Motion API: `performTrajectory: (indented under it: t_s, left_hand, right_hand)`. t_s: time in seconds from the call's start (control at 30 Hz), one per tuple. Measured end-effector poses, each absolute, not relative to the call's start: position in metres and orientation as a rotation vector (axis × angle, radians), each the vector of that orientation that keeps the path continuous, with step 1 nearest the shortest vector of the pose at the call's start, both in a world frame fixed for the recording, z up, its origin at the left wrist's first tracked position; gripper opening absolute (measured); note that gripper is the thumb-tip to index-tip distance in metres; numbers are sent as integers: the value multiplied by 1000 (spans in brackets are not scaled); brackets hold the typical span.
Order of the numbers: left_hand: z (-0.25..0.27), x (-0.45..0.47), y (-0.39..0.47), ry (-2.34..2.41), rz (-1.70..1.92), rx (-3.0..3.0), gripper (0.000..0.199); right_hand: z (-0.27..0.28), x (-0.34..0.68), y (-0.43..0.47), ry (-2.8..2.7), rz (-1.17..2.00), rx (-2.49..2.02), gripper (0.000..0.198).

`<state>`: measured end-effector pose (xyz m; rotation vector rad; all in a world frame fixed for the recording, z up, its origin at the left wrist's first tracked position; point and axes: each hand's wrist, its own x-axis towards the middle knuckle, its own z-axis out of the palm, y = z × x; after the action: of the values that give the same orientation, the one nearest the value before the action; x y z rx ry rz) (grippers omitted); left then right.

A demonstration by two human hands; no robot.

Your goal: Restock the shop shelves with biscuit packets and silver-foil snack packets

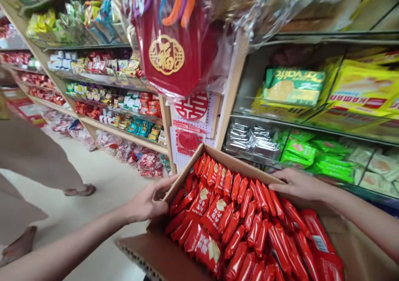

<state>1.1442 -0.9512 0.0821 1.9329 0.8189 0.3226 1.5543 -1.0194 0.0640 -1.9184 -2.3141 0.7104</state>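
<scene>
An open cardboard box [174, 254] fills the lower middle of the head view, with one flap folded outward toward me. Rows of small red snack packets [235, 231] are packed inside it, some upright and a few lying flat on top. My left hand [152, 200] grips the box's left edge, fingers outside and partly hidden behind the wall. On the far right side, my right hand [294, 184] is closed over the rim, with its fingers at the wall's top edge.
Shelves of wrapped sweets [118, 102] run along the left. Glass shelves on the right hold yellow packets [364, 89], silver packets [252, 139] and green packets [314, 152]. A red hanging decoration [181, 52] in plastic is ahead. A person's trouser legs [34, 156] stand at left.
</scene>
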Motion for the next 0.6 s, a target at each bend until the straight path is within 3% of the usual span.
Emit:
performTrajectory:
  t_s: [0.17, 0.27, 0.47, 0.6]
  left_hand:
    - [112, 1190, -949, 888, 129, 1958, 77]
    - [112, 1199, -944, 964, 78, 1854, 77]
    - [87, 1205, -932, 1009, 190, 1674, 79]
    - [53, 1191, -922, 994, 174, 1642, 79]
  right_hand:
    - [55, 1599, -1014, -2284, 789, -1887, 35]
    - [58, 1603, -1007, -2271, 680, -1901, 29]
    - [58, 1598, -983, -2190, 524, -1969, 17]
    - [32, 1592, -989, -2114, 378, -2128, 22]
